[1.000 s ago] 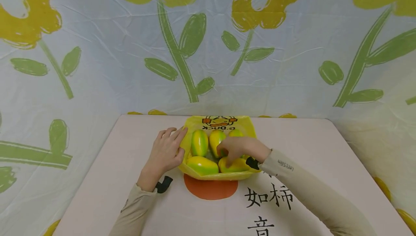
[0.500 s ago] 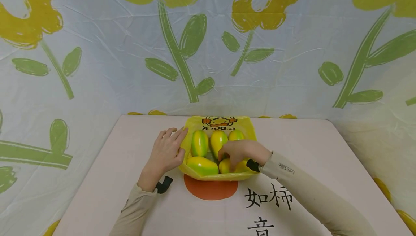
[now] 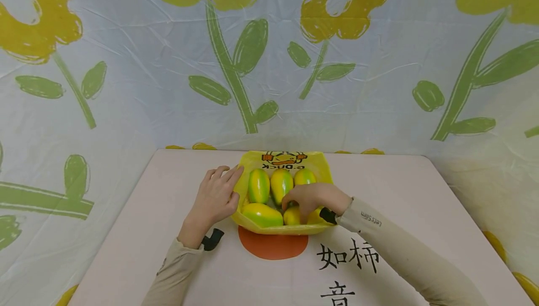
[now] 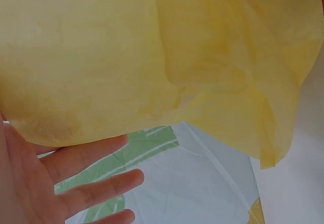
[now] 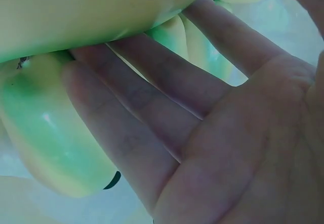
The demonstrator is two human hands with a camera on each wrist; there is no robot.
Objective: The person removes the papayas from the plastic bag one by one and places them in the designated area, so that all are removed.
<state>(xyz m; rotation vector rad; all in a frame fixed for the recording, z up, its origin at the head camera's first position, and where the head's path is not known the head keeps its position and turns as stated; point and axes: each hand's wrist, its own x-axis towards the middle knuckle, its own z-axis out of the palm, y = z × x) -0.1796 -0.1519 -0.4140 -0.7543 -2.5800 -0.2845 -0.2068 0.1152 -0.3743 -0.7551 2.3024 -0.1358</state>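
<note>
A yellow plastic bag (image 3: pixel 322 162) with a cartoon duck print lies spread like a tray on the table, its sides raised. Inside, three yellow-green mangoes form a back row: left (image 3: pixel 258 185), middle (image 3: pixel 281 185) and right (image 3: pixel 305 177). Two more lie along the front, the left one (image 3: pixel 262 215) in full view. My right hand (image 3: pixel 311 196) grips the front right mango (image 3: pixel 292 215), thumb on the near side and fingers behind, covering much of it. On the left, my left hand (image 3: pixel 215 196) rests against the bag's side (image 4: pixel 101 72), fingers extended.
The pale table (image 3: pixel 379 179) carries a printed orange-red shape (image 3: pixel 273 247) and black characters (image 3: pixel 349 254) in front of the bag. A floral cloth (image 3: pixel 269 62) hangs behind and at both sides. Black wrist straps (image 3: pixel 212 239) show at the cuffs.
My right hand has shifted slightly right and nearer, from beside the middle mango onto the front right one. The middle and right back mangoes moved a little and show more. My left hand stays put.
</note>
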